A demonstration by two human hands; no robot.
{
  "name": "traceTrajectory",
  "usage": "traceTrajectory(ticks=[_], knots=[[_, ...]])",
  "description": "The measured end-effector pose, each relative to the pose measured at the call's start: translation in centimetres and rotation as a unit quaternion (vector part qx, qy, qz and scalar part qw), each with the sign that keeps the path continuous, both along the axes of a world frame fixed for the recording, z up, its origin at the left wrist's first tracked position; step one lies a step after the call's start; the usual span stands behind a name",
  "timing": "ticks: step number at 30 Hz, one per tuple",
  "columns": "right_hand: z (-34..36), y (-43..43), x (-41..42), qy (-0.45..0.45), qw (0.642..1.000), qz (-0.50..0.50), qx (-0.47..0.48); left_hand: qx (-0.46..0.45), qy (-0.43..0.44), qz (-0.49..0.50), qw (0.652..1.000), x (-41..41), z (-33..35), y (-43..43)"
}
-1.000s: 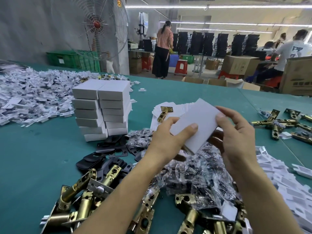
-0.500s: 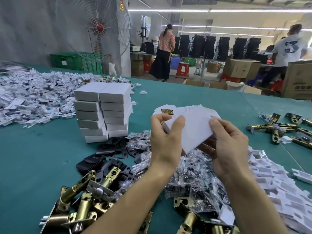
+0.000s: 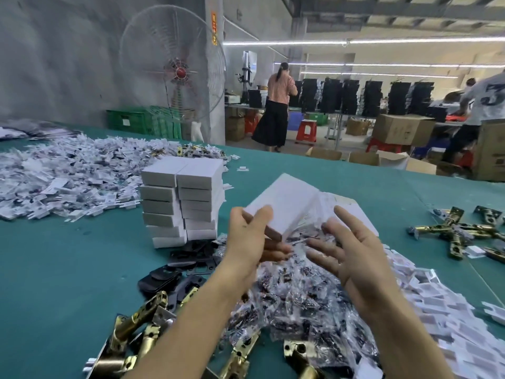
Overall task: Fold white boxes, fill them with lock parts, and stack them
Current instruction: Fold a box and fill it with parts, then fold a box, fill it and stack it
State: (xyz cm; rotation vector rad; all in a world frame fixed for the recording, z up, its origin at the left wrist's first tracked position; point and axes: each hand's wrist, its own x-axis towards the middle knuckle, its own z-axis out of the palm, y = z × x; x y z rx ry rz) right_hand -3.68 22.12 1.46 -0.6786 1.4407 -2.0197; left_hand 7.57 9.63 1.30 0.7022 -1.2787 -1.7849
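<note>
The green table [image 3: 68,269] spans the whole near field and carries all work material. A wide heap of white card pieces [image 3: 68,176] covers its far left area. A second heap of white pieces [image 3: 437,302] runs along the near right side. A pile of clear plastic bags [image 3: 300,310] with dark small parts lies in the near centre, directly below both hands. The stack of closed white boxes [image 3: 183,201] stands left of centre in two columns set side by side, its base touching a group of black plates [image 3: 169,277]. Brass latch bodies [image 3: 142,324] lie at the near left edge, next to the black plates; a further group of brass latches [image 3: 459,233] lies well apart at the right.

The white box [image 3: 287,203] is held in the air above the bag pile, tilted, just right of the stack. The left hand [image 3: 248,242] grips its near corner: thumb on the top face, fingers curled beneath. The right hand [image 3: 352,255] is just beside the box, palm turned toward the camera, fingers spread and holding nothing; motion blur hides whether its fingertips touch the box
</note>
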Motion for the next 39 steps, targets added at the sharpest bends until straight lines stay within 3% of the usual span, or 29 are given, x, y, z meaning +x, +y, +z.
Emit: traceTrajectory(ticks=[3, 7, 13, 20, 23, 29, 32, 34, 36, 39], knots=[[-0.1, 0.0, 0.2, 0.042, 0.998, 0.018, 0.042, -0.016, 0.052, 0.136, 0.989, 0.1, 1.8, -3.5], [-0.4, 0.1, 0.4, 0.056, 0.995, 0.048, 0.061, -0.065, 0.054, 0.261, 0.961, 0.3, 4.8, -8.0], [-0.6, -0.1, 0.7, 0.061, 0.992, 0.078, 0.074, -0.019, 0.012, 0.321, 0.947, 0.6, 6.1, -12.3], [-0.8, -0.2, 0.8, 0.077, 0.989, 0.095, 0.084, 0.015, 0.056, 0.334, 0.941, 0.6, 4.7, -12.0], [-1.2, -0.3, 0.6, 0.082, 0.987, 0.096, 0.102, -0.022, 0.068, 0.342, 0.937, 0.2, 4.0, -11.3], [-2.4, -0.3, 0.3, 0.158, 0.966, 0.076, 0.192, -0.133, 0.006, 0.379, 0.916, -0.5, 2.7, -10.5], [-2.7, -0.3, 0.2, 0.189, 0.953, 0.076, 0.223, -0.268, -0.020, 0.418, 0.868, -0.9, 1.6, -8.9], [-2.8, -0.3, 0.2, 0.196, 0.948, 0.081, 0.236, -0.391, -0.060, 0.399, 0.827, -1.5, 0.3, -7.5], [-2.9, -0.4, 0.2, 0.200, 0.945, 0.086, 0.245, -0.453, -0.126, 0.295, 0.832, -2.5, -1.3, -6.7], [-3.1, -0.4, 0.1, 0.222, 0.935, 0.088, 0.261, -0.460, -0.285, 0.102, 0.835, -4.5, -3.5, -6.5]])
